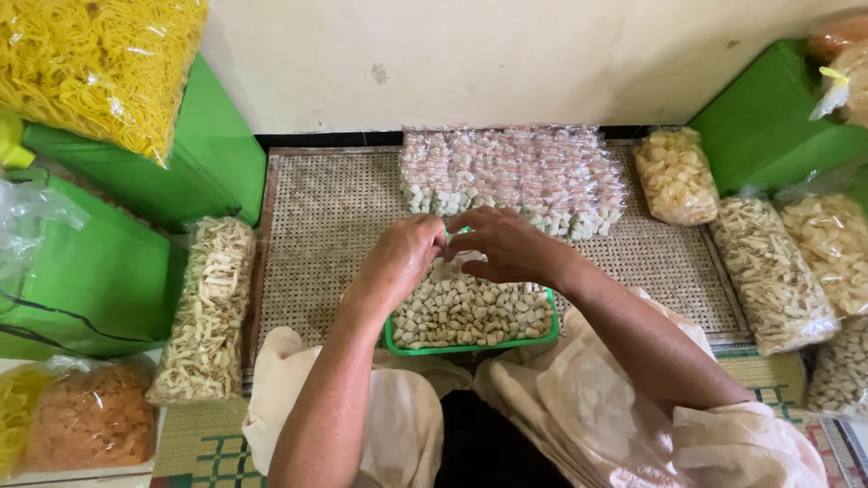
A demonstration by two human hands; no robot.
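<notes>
My left hand (405, 256) and my right hand (508, 246) meet above a green tray (470, 346) filled with small pale snack pieces. Between their fingertips they pinch a small clear packet (447, 262), mostly hidden by the fingers. Just beyond my hands, rows of small filled clear packets (512, 176) lie on a woven rattan mat (325, 226). The tray rests at the near edge of the mat, against my lap.
Large clear bags of snacks line both sides: stick-shaped chips (206, 307) on the left, more bags (773, 271) on the right. Green boxes (108, 262) stand at left and right. A bag of yellow noodles (99, 63) hangs upper left. A wall is behind.
</notes>
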